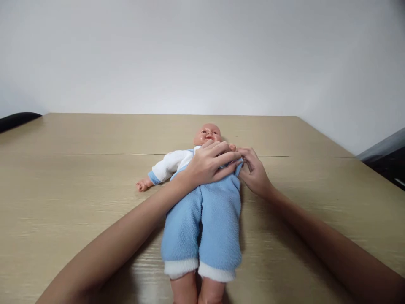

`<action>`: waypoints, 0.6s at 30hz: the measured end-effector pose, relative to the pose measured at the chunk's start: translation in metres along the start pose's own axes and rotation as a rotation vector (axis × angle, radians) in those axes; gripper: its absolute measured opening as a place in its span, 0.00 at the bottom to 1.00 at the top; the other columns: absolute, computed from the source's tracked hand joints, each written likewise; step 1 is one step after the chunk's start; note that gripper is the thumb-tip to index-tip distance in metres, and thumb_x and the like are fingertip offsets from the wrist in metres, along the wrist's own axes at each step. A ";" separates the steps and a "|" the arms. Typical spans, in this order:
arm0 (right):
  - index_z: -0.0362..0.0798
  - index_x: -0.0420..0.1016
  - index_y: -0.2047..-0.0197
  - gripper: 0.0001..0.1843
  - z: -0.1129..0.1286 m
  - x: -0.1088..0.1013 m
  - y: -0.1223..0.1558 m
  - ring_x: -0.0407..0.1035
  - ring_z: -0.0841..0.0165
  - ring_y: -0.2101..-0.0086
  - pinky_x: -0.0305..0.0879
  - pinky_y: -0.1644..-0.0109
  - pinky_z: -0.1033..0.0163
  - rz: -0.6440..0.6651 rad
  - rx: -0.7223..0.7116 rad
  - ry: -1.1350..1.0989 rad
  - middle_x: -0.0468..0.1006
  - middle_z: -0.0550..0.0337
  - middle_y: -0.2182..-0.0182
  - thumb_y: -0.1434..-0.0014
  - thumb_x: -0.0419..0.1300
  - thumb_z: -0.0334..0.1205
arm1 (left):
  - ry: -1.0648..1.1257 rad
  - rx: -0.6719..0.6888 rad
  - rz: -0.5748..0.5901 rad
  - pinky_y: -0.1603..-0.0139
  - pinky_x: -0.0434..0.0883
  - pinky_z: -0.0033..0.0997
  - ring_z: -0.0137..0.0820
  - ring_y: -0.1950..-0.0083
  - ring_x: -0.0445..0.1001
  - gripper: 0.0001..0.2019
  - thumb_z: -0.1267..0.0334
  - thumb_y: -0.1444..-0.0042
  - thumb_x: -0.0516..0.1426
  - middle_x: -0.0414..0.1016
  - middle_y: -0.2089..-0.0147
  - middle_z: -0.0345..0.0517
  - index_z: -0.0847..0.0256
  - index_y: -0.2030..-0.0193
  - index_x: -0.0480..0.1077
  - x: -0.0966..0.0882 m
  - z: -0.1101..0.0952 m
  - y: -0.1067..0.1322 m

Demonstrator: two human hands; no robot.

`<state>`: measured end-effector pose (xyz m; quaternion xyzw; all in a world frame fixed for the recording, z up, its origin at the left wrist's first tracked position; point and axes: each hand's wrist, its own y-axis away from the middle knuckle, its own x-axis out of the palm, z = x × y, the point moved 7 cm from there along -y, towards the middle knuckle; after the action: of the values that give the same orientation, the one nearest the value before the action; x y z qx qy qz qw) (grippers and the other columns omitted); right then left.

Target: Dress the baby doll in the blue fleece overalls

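A baby doll point(209, 131) lies on its back on the table, head away from me, in a blue and white fleece outfit point(220, 215). My left hand point(210, 162) rests across the doll's chest, with its bent fingers on the edge of the blue cloth. At the doll's side on the right, my right hand point(255, 175) pinches that same cloth edge between thumb and fingers. A small bit of pink plastic point(232, 147) shows just above the fingers; most of the arm on that side is hidden. The other arm, in a white sleeve point(172, 164), stretches out to the left.
The pale wooden table point(79, 185) has a seam running across it behind the hands. A white wall point(190, 55) stands beyond its far edge. Dark objects, perhaps chairs, show at the left edge point(19, 120) and the right edge point(387, 158).
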<state>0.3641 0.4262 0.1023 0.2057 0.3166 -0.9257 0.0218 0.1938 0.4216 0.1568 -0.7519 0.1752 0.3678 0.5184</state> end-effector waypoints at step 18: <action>0.57 0.81 0.56 0.11 -0.008 0.014 0.020 0.74 0.56 0.44 0.66 0.29 0.48 -0.152 0.329 -0.455 0.82 0.58 0.53 0.28 0.64 0.54 | 0.767 -0.526 0.209 0.50 0.67 0.36 0.35 0.56 0.70 0.22 0.39 0.30 0.58 0.69 0.62 0.40 0.58 0.63 0.69 0.023 0.049 -0.012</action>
<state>0.3579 0.4160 0.0798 -0.0310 0.1638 -0.9859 -0.0109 0.1983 0.4736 0.1383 -0.9175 0.3296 0.1457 0.1685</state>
